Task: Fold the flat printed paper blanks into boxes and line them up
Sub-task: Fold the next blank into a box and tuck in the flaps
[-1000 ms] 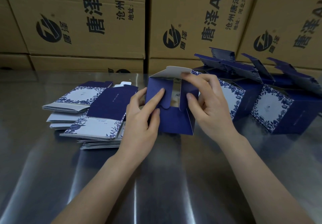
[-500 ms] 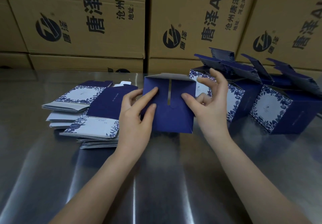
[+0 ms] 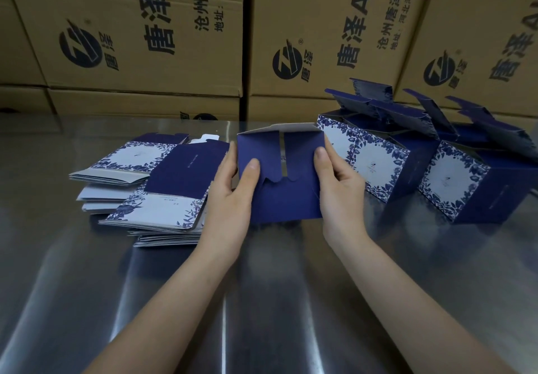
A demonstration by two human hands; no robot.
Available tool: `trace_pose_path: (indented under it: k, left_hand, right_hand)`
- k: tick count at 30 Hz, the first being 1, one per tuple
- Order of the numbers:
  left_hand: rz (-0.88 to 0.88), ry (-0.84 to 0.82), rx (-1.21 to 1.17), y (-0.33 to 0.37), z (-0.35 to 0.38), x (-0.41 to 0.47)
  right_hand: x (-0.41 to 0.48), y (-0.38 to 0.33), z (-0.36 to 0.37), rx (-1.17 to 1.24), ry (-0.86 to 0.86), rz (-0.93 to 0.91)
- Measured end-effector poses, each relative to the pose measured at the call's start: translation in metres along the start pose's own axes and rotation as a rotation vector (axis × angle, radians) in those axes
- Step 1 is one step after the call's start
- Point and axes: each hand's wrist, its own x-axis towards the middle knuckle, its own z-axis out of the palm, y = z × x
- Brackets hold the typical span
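**Q:** What's nearest you?

**A:** The shiny metal table (image 3: pixel 276 301), with both my forearms reaching out over it.

**Q:** And your hands?

**A:** Both are grasping the half-folded box (image 3: pixel 285 202). My left hand (image 3: pixel 230 196) clasps its left edge, thumb pressed on the blue flap at the front and fingers tucked behind. My right hand (image 3: pixel 340 196) grips the right edge the same way, with the thumb on the right flap. How the hidden fingers lie, I can't tell.

**Q:** Where is that box?

**A:** Straight ahead of me, at the middle of the table, with its lower edge close to the surface. Whether it touches, I can't tell. Two dark blue flaps face me with a narrow gap between them, and the white inside shows at the top.

**Q:** What's beside it?

**A:** On the left, just past my left hand, is a loose stack of flat blanks (image 3: pixel 163 187), blue with white floral panels. To the right, the folded boxes (image 3: pixel 465 187) stand side by side with their top flaps open.

**Q:** And beyond?

**A:** Brown cartons (image 3: pixel 145 39) with black printing, stacked along the far edge of the table.
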Motion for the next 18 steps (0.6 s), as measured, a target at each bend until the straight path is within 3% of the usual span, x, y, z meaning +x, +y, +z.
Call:
trace_pose_path:
  k: [11, 18]
  left_hand:
    - [0.044, 0.164, 0.098, 0.000, 0.003, 0.000]
    - [0.033, 0.187, 0.127, 0.000, 0.003, 0.000]
  right_hand:
    - [-0.003, 0.013, 0.005, -0.098, 0.023, -0.127]
    - [-0.004, 0.014, 0.004, -0.035, -0.002, -0.119]
